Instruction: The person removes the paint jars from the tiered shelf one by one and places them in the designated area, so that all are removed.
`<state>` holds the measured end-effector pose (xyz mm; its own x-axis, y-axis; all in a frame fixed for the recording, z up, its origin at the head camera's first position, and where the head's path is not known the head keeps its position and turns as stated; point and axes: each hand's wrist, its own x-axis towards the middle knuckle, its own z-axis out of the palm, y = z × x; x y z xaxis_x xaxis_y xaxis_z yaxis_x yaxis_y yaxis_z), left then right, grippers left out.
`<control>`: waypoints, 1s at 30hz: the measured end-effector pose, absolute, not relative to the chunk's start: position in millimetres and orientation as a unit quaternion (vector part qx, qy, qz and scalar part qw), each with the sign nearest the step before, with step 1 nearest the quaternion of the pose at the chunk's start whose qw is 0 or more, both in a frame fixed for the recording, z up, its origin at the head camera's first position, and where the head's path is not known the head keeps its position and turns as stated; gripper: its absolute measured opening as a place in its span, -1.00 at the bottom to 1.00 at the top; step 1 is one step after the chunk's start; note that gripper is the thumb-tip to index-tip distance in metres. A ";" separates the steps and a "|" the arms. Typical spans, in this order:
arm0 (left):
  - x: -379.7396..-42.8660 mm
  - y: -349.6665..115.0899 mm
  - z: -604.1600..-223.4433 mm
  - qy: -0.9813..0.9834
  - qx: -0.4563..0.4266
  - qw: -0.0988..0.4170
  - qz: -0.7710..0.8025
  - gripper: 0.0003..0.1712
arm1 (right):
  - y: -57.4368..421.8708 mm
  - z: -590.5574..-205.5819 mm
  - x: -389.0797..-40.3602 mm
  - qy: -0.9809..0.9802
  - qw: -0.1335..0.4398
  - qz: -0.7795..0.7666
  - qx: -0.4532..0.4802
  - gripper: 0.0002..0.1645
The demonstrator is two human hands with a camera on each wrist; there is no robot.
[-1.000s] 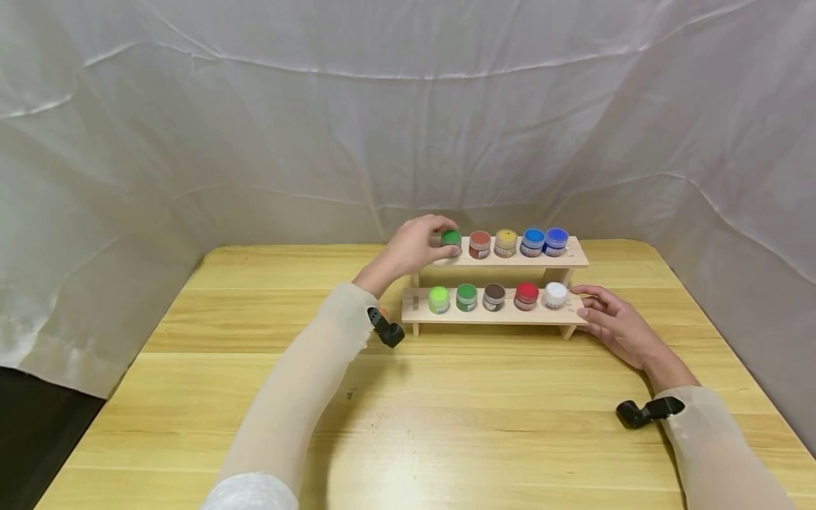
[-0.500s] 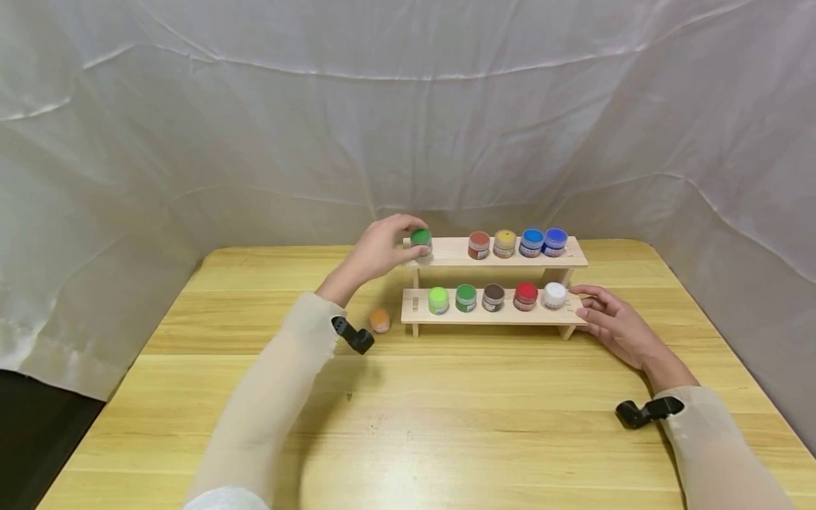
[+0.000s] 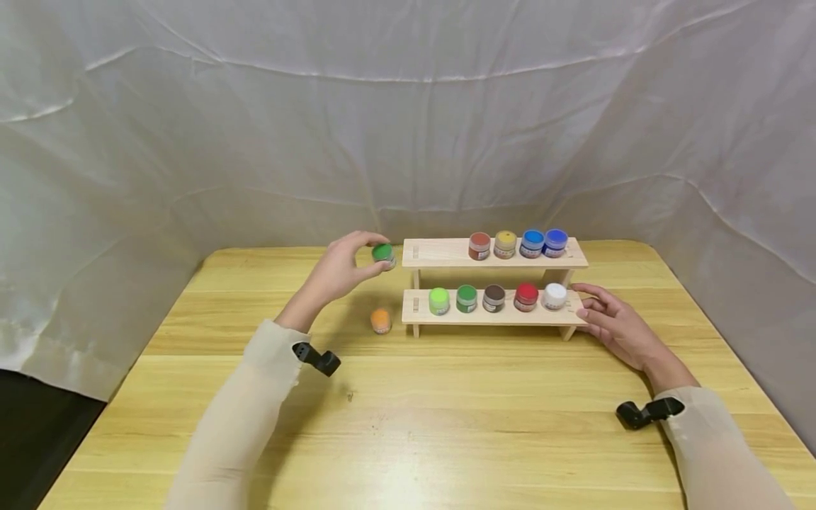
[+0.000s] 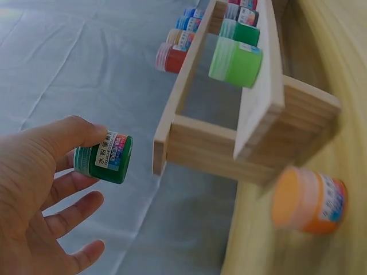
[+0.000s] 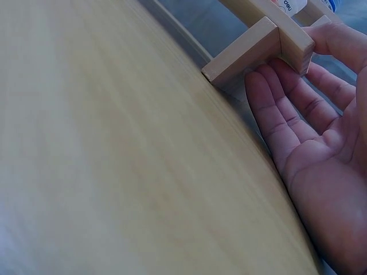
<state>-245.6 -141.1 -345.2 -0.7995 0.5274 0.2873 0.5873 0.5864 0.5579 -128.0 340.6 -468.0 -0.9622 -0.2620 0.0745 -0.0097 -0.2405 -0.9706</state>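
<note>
Creased fabric (image 3: pixel 287 142) hangs behind a wooden table (image 3: pixel 497 397).

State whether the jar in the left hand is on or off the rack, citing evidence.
Off: the left hand pinches the green jar beside the wooden rack; the left wrist view shows a gap between jar and rack.

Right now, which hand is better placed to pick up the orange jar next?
Probably your left hand: it's nearer the orange jar, though it should first set down the green jar it holds. Your right hand grips the right end of the rack.
</note>
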 end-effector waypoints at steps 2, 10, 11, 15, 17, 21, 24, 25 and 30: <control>-241.9 -148.6 -349.3 -0.895 -0.303 0.043 -0.325 -0.50 | 340.4 -468.6 -128.0 0.611 0.081 -0.779 -0.114 -0.42; -228.3 -178.0 -368.4 -0.905 -0.279 0.034 -0.319 -0.49 | 339.3 -469.3 -126.8 0.615 0.081 -0.777 -0.109 -0.42; -226.9 -181.4 -371.1 -0.905 -0.277 0.032 -0.320 -0.48 | 339.2 -469.3 -126.8 0.615 0.082 -0.777 -0.109 -0.41; -223.3 -191.2 -381.0 -0.908 -0.270 0.029 -0.320 -0.48 | 338.8 -468.6 -127.6 0.616 0.084 -0.775 -0.109 -0.40; -222.7 -193.6 -385.4 -0.908 -0.270 0.028 -0.319 -0.47 | 338.6 -468.5 -128.6 0.616 0.085 -0.775 -0.110 -0.40; -221.8 -196.2 -392.5 -0.909 -0.270 0.023 -0.315 -0.47 | 338.7 -468.3 -129.0 0.619 0.087 -0.774 -0.105 -0.40; -221.3 -197.6 -396.5 -0.910 -0.268 0.017 -0.315 -0.47 | 339.5 -468.0 -128.2 0.615 0.089 -0.777 -0.103 -0.40; -221.0 -198.0 -397.7 -0.910 -0.267 0.015 -0.317 -0.46 | 339.9 -468.0 -128.1 0.613 0.090 -0.778 -0.104 -0.39; -219.0 -199.6 -403.7 -0.909 -0.261 0.001 -0.324 -0.48 | 341.6 -468.0 -128.1 0.605 0.088 -0.783 -0.110 -0.39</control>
<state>-219.0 -199.6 -403.7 -0.8635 0.4742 0.1716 0.4759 0.6537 0.5884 -128.1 341.6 -468.0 -0.9605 -0.2703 0.0661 0.0042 -0.2514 -0.9679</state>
